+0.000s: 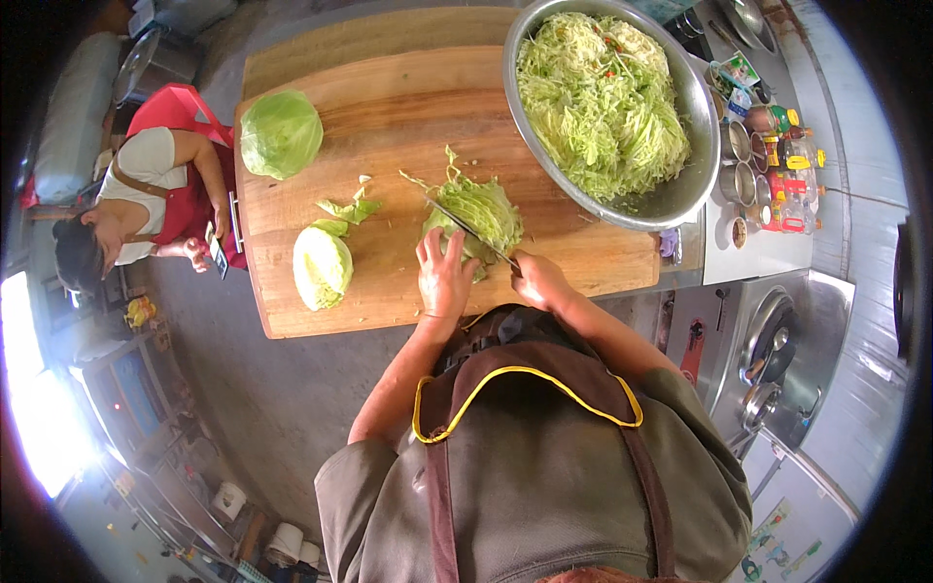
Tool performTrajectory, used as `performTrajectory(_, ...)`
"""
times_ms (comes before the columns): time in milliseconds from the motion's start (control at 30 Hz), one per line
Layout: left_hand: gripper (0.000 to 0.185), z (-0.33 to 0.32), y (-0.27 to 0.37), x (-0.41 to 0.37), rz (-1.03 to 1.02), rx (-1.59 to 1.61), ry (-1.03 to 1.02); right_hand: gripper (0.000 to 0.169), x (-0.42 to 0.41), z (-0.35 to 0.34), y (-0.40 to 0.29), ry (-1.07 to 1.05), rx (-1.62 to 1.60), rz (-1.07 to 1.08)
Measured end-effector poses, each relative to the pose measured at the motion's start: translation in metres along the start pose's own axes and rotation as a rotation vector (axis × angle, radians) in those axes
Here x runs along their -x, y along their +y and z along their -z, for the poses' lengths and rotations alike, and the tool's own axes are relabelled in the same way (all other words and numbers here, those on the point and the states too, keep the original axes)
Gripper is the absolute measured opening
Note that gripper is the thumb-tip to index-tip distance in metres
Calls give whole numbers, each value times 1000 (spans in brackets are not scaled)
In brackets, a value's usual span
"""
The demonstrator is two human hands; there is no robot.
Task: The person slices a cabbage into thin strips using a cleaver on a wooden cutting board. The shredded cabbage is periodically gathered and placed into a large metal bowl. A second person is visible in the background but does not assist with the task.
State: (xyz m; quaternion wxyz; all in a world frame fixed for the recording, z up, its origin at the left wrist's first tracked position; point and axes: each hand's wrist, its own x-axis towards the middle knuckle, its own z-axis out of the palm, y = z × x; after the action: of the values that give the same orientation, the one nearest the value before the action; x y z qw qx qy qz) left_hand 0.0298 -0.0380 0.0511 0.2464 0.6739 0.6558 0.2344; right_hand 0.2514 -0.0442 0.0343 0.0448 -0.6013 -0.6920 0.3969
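Note:
My right hand (539,280) grips the handle of a kitchen knife (470,230). Its dark, narrow-looking blade lies across a cut piece of cabbage, with sliced cabbage (499,211) heaped on the blade's right side. Fingers spread, my left hand (443,273) presses on the cabbage piece (437,221) left of the blade and partly covers it. Under both lies a thick wooden cutting board (408,102). Towards its left end are a cabbage half (322,270), a loose leaf (355,211) and a whole green cabbage (281,135).
A large metal basin (649,218) heaped with shredded cabbage (605,109) stands at the board's far right. Bottles (798,157) and metal cups (738,184) crowd the side counter. Beyond the board's left end, a person (200,160) in a red apron holds a phone (217,251).

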Motion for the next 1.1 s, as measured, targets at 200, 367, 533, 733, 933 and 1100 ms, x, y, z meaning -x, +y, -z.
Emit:
performTrajectory(200, 60, -1, -4, -2, -30, 0, 23, 23, -6, -3, -6, 29, -101, -58)
performTrajectory(367, 59, -5, -7, 0, 7, 0, 12, 21, 32, 35, -22, 25, -106, -24)
performTrajectory(533, 60, -6, -5, 0, 11, -4, 13, 21, 54, 68, -44, -91, -89, -32)
performTrajectory(733, 60, -4, -4, 2, 7, -9, 11, 15, 26, 29, -19, -75, -50, -23)
performTrajectory(933, 59, -5, -7, 2, -46, -18, 29, 24, -18, -7, -22, 21, 37, -26)
performTrajectory(1100, 58, -6, -4, 4, -32, -24, 47, 24, -27, -1, -21, -11, 9, -15)
